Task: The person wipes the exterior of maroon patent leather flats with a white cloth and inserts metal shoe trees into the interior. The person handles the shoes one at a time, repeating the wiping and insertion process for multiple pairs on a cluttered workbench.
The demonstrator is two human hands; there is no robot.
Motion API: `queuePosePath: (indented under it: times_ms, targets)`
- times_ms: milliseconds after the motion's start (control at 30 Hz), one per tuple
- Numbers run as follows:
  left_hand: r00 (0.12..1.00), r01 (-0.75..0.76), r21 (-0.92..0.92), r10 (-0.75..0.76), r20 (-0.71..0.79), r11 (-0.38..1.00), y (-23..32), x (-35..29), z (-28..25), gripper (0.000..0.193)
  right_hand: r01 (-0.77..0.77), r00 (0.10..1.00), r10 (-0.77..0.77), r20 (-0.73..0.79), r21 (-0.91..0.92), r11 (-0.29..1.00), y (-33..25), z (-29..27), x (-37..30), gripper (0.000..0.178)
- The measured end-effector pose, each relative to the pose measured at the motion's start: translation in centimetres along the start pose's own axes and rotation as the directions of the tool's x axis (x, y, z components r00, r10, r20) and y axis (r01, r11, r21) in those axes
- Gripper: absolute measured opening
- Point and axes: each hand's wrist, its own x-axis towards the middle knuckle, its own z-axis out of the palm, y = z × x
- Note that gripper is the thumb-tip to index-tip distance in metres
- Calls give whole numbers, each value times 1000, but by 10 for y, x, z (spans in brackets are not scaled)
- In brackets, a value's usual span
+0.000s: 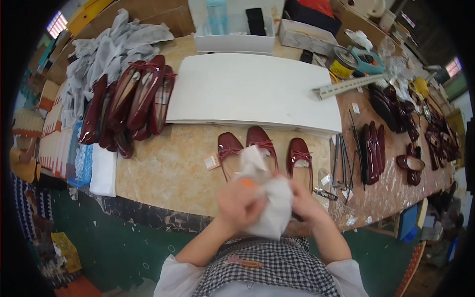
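Observation:
Close to the table's front edge, my left hand (240, 202) has its fingers curled round a crumpled white cloth or soft paper (276, 210). An orange patch shows by its fingers. My right hand (306, 200) grips the other side of the white piece, its fingertips partly hidden behind it. Both hands are smeared by motion. Beyond them lie dark red ballet flats with bows: a left one (229, 143) partly covered, a middle one (259, 137) partly behind the white piece, and a right one (299, 151) beside my right hand.
A large white board stack (257, 89) lies behind the shoes. Left stands a pile of red flats (143, 99) by grey tissue (114, 49). On the right are thin rods (341, 161), a pen (325, 194), a tin (343, 63) and more red shoes (373, 153).

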Motion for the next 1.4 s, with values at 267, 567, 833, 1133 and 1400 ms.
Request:
queuePosePath:
  times_ms: [267, 567, 833, 1133, 1400]
  targets:
    - [933, 257, -320, -321, -164, 912, -26, -5, -25, 30, 381, 922, -386, 34, -266, 886, 18, 29, 54, 72]
    - [941, -328, 580, 209, 264, 745, -46, -63, 23, 32, 368, 758, -550, 351, -926, -85, 41, 71, 108, 22]
    - [948, -304, 605, 170, 269, 736, -55, -63, 23, 28, 475, 825, -510, 245, -789, 390, 11, 50, 118, 58]
    - [969, 2, 479, 115, -216, 878, -29, -35, -24, 63, 375, 784, -618, -57, -750, 545, -9, 38, 110, 63]
    - [825, 561, -670, -394, 405, 485, -75, -38, 7, 64, 135, 730, -460, -505, -553, 822, 30, -96, 13, 38]
